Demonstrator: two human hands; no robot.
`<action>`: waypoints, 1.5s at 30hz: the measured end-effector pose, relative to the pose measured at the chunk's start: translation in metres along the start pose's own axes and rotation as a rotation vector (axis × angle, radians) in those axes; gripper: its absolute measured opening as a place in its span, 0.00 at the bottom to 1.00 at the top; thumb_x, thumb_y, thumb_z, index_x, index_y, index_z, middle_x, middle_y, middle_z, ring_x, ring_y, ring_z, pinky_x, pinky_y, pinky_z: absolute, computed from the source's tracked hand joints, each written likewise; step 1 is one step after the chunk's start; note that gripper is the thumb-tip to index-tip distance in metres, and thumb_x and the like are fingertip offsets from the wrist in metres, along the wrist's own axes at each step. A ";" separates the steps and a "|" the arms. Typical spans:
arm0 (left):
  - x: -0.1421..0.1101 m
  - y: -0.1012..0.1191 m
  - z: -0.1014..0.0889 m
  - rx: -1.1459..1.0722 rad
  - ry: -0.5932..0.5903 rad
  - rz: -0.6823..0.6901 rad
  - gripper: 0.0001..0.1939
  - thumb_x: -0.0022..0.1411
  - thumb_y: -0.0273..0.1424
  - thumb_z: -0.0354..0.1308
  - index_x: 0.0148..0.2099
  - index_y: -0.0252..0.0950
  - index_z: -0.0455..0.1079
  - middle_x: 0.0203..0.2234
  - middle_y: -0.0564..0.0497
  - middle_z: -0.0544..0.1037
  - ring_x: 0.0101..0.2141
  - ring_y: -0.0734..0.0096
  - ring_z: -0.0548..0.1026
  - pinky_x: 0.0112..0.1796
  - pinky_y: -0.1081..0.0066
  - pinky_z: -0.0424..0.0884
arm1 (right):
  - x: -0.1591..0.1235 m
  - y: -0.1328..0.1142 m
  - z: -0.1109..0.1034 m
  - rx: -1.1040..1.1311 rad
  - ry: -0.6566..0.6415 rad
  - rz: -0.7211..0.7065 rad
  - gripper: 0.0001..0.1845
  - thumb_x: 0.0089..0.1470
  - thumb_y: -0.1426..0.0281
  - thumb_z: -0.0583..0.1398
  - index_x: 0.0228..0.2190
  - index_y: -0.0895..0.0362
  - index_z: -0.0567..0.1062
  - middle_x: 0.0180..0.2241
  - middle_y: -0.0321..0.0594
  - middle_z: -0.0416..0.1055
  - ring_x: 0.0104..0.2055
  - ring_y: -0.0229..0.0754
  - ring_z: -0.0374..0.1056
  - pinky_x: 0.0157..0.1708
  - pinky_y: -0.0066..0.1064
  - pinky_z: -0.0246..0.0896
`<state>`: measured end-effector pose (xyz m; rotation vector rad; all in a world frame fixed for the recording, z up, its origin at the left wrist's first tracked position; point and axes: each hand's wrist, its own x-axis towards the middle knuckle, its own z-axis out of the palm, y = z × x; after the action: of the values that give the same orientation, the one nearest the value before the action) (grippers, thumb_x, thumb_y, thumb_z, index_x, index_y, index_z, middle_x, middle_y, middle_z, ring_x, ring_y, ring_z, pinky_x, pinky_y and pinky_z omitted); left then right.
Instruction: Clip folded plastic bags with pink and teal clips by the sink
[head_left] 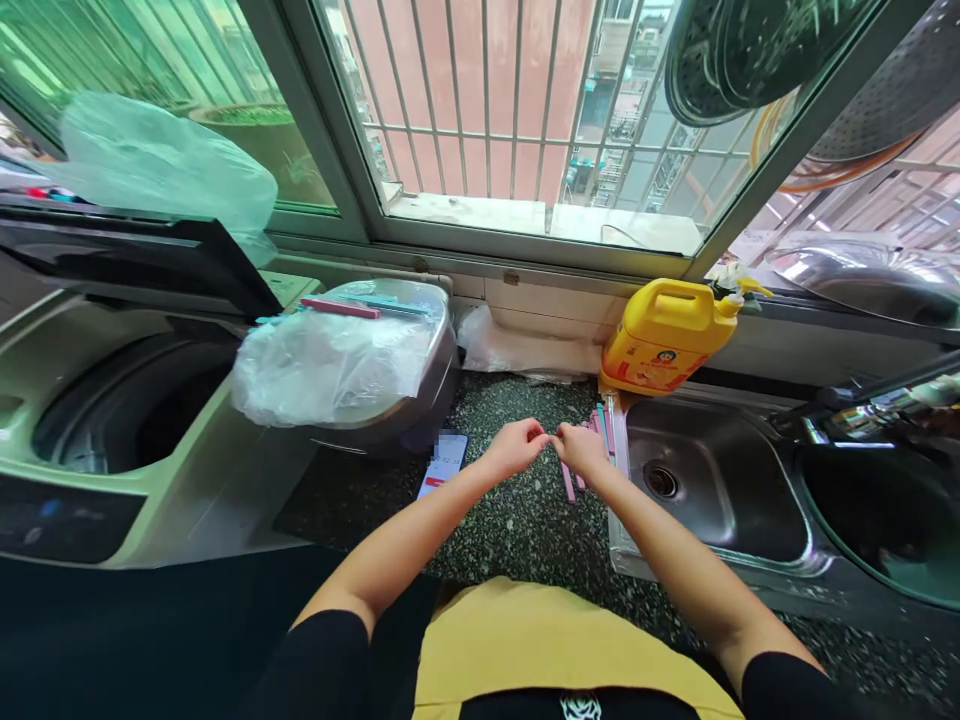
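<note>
My left hand (519, 444) and my right hand (579, 449) meet over the dark speckled counter (517, 540), fingertips almost touching. Both have their fingers closed in a pinch. Whatever sits between the fingertips is too small to make out. Beside and partly under my right hand lie several slim pink and teal strips (568, 483), which look like bag sealing clips. A phone (445, 460) with a lit screen lies left of my left forearm. More such strips, one pink (341, 308) and others teal, rest on a plastic-covered container (442, 385) farther left.
An open top-loading washing machine (187, 490) stands at the left. On the right is a steel sink (720, 490) with a faucet (862, 420); a yellow jug (660, 340) stands behind it. A clear plastic bag (525, 345) lies against the tiled wall below the window.
</note>
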<state>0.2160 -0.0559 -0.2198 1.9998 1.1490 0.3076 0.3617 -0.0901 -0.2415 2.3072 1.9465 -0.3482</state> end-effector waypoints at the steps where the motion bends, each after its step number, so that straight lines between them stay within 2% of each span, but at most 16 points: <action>1: -0.007 0.003 -0.026 -0.038 0.060 0.095 0.11 0.57 0.34 0.50 0.34 0.34 0.70 0.25 0.52 0.75 0.27 0.73 0.70 0.29 0.75 0.65 | 0.007 -0.005 -0.011 0.015 0.041 -0.038 0.16 0.57 0.62 0.51 0.37 0.58 0.73 0.35 0.47 0.75 0.39 0.47 0.71 0.34 0.31 0.59; 2: -0.013 0.005 -0.054 -0.062 0.133 0.172 0.11 0.57 0.34 0.50 0.33 0.34 0.70 0.25 0.52 0.75 0.26 0.74 0.70 0.29 0.75 0.64 | 0.013 -0.012 -0.023 0.033 0.081 -0.078 0.16 0.57 0.62 0.51 0.37 0.57 0.73 0.35 0.45 0.76 0.39 0.46 0.71 0.33 0.29 0.58; 4: -0.024 0.004 -0.116 -0.039 0.321 0.233 0.12 0.57 0.35 0.49 0.31 0.34 0.70 0.24 0.52 0.74 0.27 0.74 0.69 0.30 0.75 0.65 | 0.027 -0.030 -0.047 0.074 0.152 -0.162 0.15 0.57 0.61 0.51 0.35 0.55 0.74 0.34 0.42 0.76 0.38 0.44 0.71 0.32 0.27 0.56; 7: -0.034 -0.017 -0.207 0.037 0.639 0.128 0.11 0.56 0.33 0.50 0.33 0.33 0.70 0.26 0.51 0.75 0.29 0.73 0.70 0.33 0.74 0.66 | 0.045 -0.064 -0.083 0.144 0.236 -0.307 0.13 0.56 0.63 0.53 0.34 0.55 0.75 0.33 0.39 0.76 0.36 0.41 0.70 0.31 0.26 0.54; 9: -0.037 -0.038 -0.257 0.112 0.795 -0.016 0.10 0.54 0.32 0.51 0.33 0.32 0.70 0.26 0.51 0.75 0.29 0.72 0.71 0.34 0.74 0.66 | 0.056 -0.090 -0.103 0.191 0.268 -0.396 0.12 0.56 0.64 0.54 0.34 0.55 0.75 0.32 0.38 0.76 0.35 0.40 0.70 0.30 0.25 0.53; 11: -0.039 -0.060 -0.292 0.203 0.854 -0.152 0.09 0.52 0.31 0.52 0.33 0.32 0.71 0.27 0.50 0.76 0.29 0.71 0.71 0.34 0.74 0.66 | 0.066 -0.119 -0.121 0.224 0.286 -0.469 0.12 0.55 0.65 0.54 0.34 0.55 0.75 0.31 0.37 0.76 0.34 0.39 0.69 0.29 0.25 0.53; 14: -0.037 -0.087 -0.320 0.288 0.832 -0.287 0.09 0.50 0.30 0.54 0.32 0.33 0.72 0.27 0.49 0.77 0.29 0.68 0.72 0.33 0.73 0.67 | 0.083 -0.162 -0.142 0.230 0.307 -0.547 0.12 0.55 0.66 0.54 0.35 0.56 0.75 0.33 0.38 0.75 0.35 0.39 0.69 0.31 0.25 0.54; 18: -0.028 -0.107 -0.331 0.339 0.763 -0.365 0.10 0.50 0.30 0.54 0.33 0.32 0.74 0.26 0.46 0.77 0.29 0.65 0.72 0.33 0.72 0.66 | 0.103 -0.212 -0.156 0.203 0.316 -0.598 0.12 0.55 0.67 0.53 0.38 0.57 0.74 0.38 0.40 0.74 0.39 0.40 0.68 0.35 0.27 0.57; 22: -0.018 -0.118 -0.336 0.338 0.681 -0.349 0.12 0.50 0.33 0.54 0.33 0.32 0.74 0.26 0.46 0.77 0.30 0.64 0.73 0.33 0.71 0.66 | 0.119 -0.248 -0.156 0.162 0.318 -0.567 0.15 0.55 0.67 0.52 0.42 0.59 0.72 0.41 0.43 0.72 0.41 0.44 0.68 0.37 0.30 0.59; 25: -0.015 -0.125 -0.336 0.320 0.638 -0.274 0.13 0.49 0.34 0.55 0.33 0.32 0.74 0.26 0.47 0.76 0.29 0.66 0.72 0.32 0.72 0.66 | 0.126 -0.261 -0.152 0.138 0.299 -0.510 0.15 0.55 0.65 0.52 0.40 0.59 0.72 0.40 0.44 0.73 0.41 0.46 0.68 0.37 0.31 0.61; 29: -0.020 -0.127 -0.331 0.287 0.665 -0.207 0.13 0.48 0.34 0.55 0.32 0.30 0.74 0.28 0.47 0.75 0.28 0.68 0.70 0.32 0.72 0.66 | 0.127 -0.265 -0.150 0.151 0.285 -0.509 0.15 0.55 0.64 0.52 0.39 0.58 0.72 0.40 0.44 0.73 0.41 0.45 0.68 0.37 0.30 0.61; 35: -0.033 -0.112 -0.318 0.267 0.621 -0.122 0.14 0.51 0.33 0.54 0.37 0.30 0.73 0.27 0.49 0.72 0.28 0.71 0.68 0.33 0.71 0.66 | 0.117 -0.256 -0.152 0.274 0.302 -0.569 0.12 0.55 0.67 0.54 0.38 0.56 0.74 0.38 0.40 0.73 0.39 0.41 0.67 0.34 0.27 0.57; 38: -0.047 -0.099 -0.312 0.348 0.648 0.004 0.14 0.51 0.36 0.55 0.36 0.32 0.73 0.27 0.49 0.71 0.27 0.72 0.67 0.33 0.70 0.66 | 0.103 -0.239 -0.155 0.404 0.328 -0.617 0.10 0.54 0.69 0.55 0.36 0.56 0.74 0.35 0.39 0.73 0.36 0.39 0.66 0.32 0.27 0.55; 41: -0.067 -0.080 -0.298 0.344 0.608 0.184 0.15 0.52 0.41 0.55 0.35 0.34 0.73 0.28 0.50 0.71 0.27 0.73 0.66 0.30 0.72 0.65 | 0.079 -0.208 -0.155 0.563 0.342 -0.674 0.07 0.52 0.71 0.57 0.33 0.58 0.75 0.30 0.38 0.72 0.32 0.36 0.64 0.30 0.26 0.53; 45: -0.092 -0.045 -0.259 0.251 0.478 0.367 0.15 0.55 0.40 0.55 0.36 0.34 0.73 0.26 0.50 0.72 0.25 0.75 0.67 0.28 0.73 0.65 | 0.035 -0.151 -0.146 0.751 0.317 -0.770 0.07 0.51 0.73 0.57 0.32 0.61 0.74 0.25 0.36 0.69 0.25 0.32 0.59 0.27 0.25 0.52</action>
<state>-0.0061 0.0149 -0.0671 2.4408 1.1351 0.9074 0.2351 0.0031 -0.0981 1.8534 3.2804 -0.9580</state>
